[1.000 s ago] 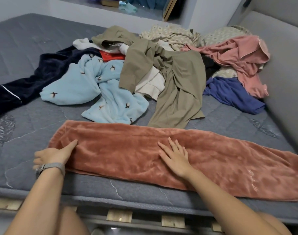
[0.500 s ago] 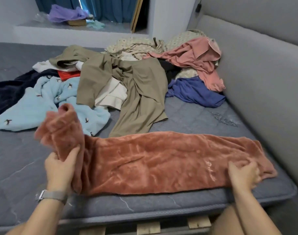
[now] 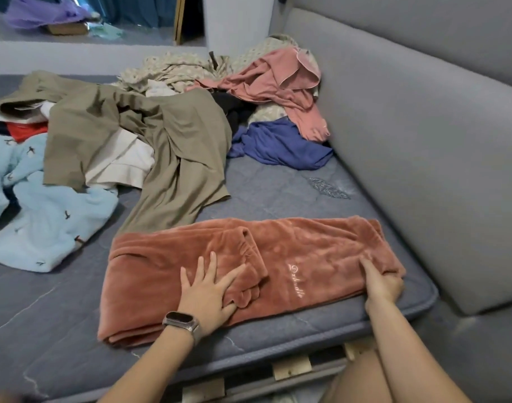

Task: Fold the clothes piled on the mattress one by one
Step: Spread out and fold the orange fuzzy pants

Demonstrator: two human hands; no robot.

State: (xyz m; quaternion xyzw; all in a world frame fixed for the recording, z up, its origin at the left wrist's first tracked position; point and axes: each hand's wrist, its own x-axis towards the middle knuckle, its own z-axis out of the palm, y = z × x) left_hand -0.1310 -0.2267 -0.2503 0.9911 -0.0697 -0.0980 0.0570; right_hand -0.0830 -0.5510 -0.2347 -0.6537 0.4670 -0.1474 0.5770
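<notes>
Fleece garment (image 3: pixel 321 251) long axis left-right; left hand (image 3: pixel 208 292) flat on it, right hand (image 3: pixel 382 282) pinching right end.

Rust-red garment (image 3: pixel 167 274): soft, fuzzy, a bit shiny cloth. Mattress (image 3: pixel 281 193): gray quilted cloth, matt. Bed slats (image 3: pixel 292 367): bare wood. Watch (image 3: pixel 181 319): glossy face.

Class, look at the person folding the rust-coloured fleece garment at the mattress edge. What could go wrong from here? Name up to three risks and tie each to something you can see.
1. The rust fleece garment lies close to the mattress front edge, so a pull could drag it off.
2. The olive trousers touch its far edge and might get caught in the next fold.
3. The left hand presses flat while the right hand grips one end; uneven tension may skew the folded flap.
</notes>
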